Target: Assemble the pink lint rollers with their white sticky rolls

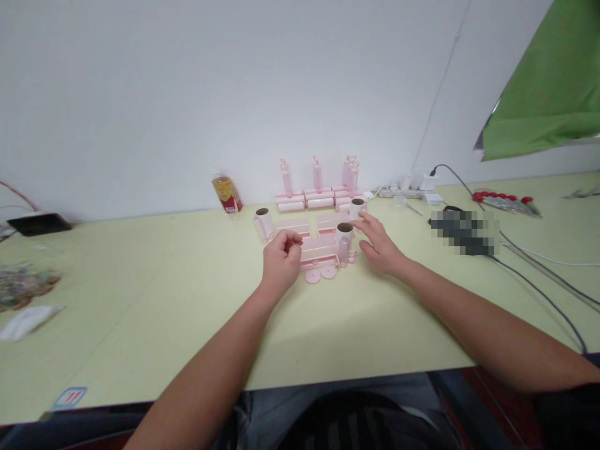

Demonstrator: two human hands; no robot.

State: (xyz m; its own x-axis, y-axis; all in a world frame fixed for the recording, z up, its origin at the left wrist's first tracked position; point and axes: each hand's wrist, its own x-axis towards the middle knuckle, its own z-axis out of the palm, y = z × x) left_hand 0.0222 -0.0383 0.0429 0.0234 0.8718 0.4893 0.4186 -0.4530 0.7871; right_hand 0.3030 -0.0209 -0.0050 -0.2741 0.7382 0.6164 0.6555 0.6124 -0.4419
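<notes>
My left hand [281, 261] is closed, its fingers curled in at the left end of a pink plastic tray [321, 261]; anything inside them is hidden. My right hand [380, 245] has its fingers apart and reaches beside a white roll with a brown cardboard core [344, 229]. Whether a fingertip touches a second such roll [357, 207] behind it is hard to tell. A small clear pink tube [344, 250] stands in front of the nearer roll. Two flat pink discs [313, 276] lie before the tray. Another roll [263, 220] stands upright behind my left hand.
Pink lint rollers [319, 199] with upright handles line the wall. Left of them stands a bottle with a red and yellow label [227, 194]. On the right are a power strip [407, 192], cables and a blurred dark object [462, 231]. A black device [40, 224] lies far left.
</notes>
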